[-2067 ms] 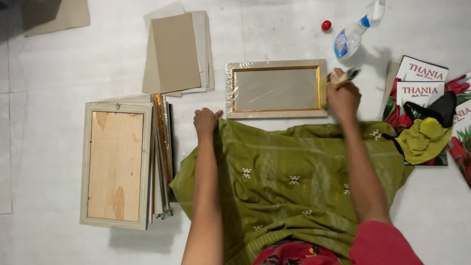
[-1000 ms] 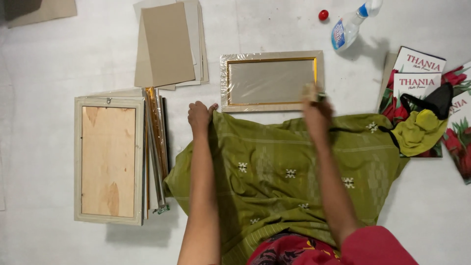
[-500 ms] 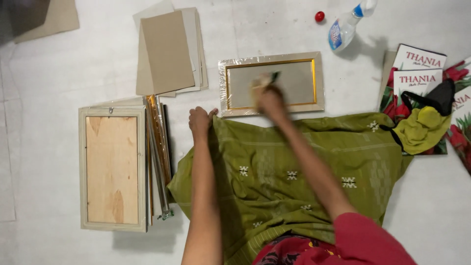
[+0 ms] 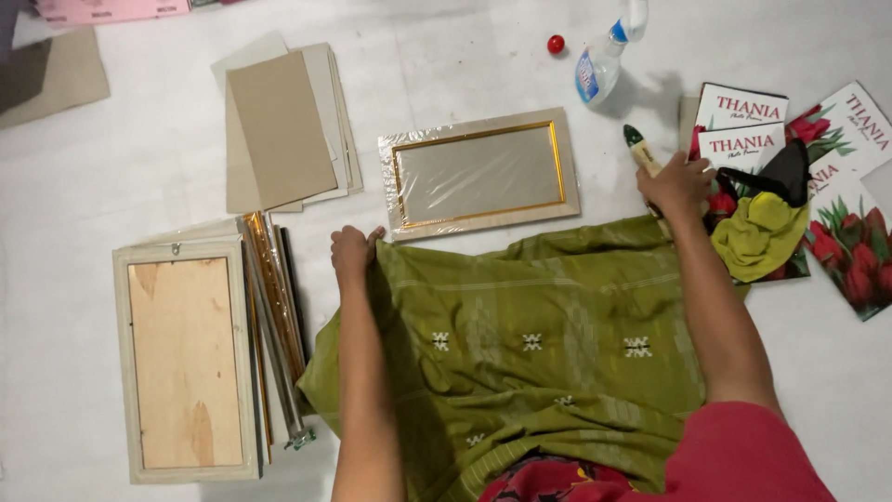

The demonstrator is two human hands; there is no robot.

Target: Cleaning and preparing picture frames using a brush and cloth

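Note:
My right hand grips a small paintbrush with a dark tip and pale wooden handle, held to the right of a picture frame. That frame lies flat on the white floor, wrapped in clear plastic, with a gold inner border and a beige rim. My left hand rests closed on the edge of the green patterned cloth over my lap, just below the frame's left corner.
A frame lying face down with a wooden backing sits at the left beside several stacked frames. Cardboard sheets lie behind. A spray bottle, a red cap, printed flower cards and a yellow-green rag are at the right.
My right hand carried the brush across the wrapped frame from right to left, then swung back out to the right beside the cards. My left hand stayed put.

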